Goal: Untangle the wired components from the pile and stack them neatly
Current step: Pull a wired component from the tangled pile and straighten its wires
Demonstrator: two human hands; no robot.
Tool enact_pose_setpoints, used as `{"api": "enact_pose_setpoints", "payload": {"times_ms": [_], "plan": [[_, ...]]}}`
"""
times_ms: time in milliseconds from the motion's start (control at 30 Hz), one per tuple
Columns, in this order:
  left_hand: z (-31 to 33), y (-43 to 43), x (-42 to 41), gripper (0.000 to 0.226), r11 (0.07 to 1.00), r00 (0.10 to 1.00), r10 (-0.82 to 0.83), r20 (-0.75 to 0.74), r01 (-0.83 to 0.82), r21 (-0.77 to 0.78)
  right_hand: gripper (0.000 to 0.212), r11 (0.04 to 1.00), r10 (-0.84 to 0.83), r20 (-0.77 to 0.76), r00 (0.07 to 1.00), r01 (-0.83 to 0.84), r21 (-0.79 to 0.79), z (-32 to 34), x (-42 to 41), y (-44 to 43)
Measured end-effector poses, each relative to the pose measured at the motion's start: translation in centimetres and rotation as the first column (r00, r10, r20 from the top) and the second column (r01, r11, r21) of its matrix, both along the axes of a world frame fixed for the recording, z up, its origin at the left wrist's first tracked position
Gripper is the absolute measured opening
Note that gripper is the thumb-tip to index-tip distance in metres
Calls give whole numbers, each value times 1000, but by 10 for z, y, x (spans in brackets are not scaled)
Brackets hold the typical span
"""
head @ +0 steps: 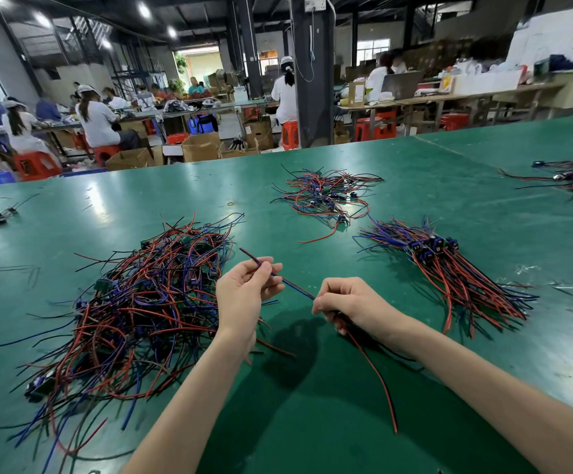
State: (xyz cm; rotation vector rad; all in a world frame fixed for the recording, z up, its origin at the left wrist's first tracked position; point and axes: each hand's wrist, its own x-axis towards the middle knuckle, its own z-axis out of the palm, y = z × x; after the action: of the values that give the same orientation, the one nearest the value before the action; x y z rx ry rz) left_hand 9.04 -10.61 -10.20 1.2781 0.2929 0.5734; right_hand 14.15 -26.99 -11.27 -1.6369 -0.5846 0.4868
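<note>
While taut, wire [295, 286] between left hand [244, 290], right hand [346, 302].

**Open lane down the middle, wires on both flanks**

From the remote desk I see bare green surface [312, 422] running between the two forearms to the near edge. The big tangled pile [134, 302] blocks the whole left side, its loose ends reaching beneath the left hand [244, 292]. At right, the stacked bundle [449, 268] fans toward the near edge, apart from the right hand [350, 306]. A taut wire [295, 287], pinched at each end, bars the gap between the hands, and a red lead [374, 367] trails across the open middle. Beyond, a smaller pile [326, 196] sits apart from both nearer heaps, with bare green around it and a rubber band [231, 203] lying nearby.
</note>
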Motion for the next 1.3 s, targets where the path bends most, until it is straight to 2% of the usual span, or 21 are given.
{"api": "enact_pose_setpoints", "payload": {"times_ms": [133, 567, 1067, 1300], "plan": [[2, 7, 1, 11, 994, 997, 72, 2, -72, -88, 18, 1000, 1, -5, 1000, -1, -8, -1, 0, 0], [3, 7, -1, 10, 995, 995, 99, 14, -98, -24, 19, 1000, 4, -19, 1000, -5, -23, -4, 4, -1], [5, 10, -2, 11, 996, 998, 55, -17, -56, -65, 17, 1000, 8, -5, 1000, -8, -15, -8, 5, -1], [10, 17, -2, 9, 969, 995, 93, -22, -95, -229, 22, 1000, -11, 28, 1000, 12, -20, -9, 8, -1]]}}
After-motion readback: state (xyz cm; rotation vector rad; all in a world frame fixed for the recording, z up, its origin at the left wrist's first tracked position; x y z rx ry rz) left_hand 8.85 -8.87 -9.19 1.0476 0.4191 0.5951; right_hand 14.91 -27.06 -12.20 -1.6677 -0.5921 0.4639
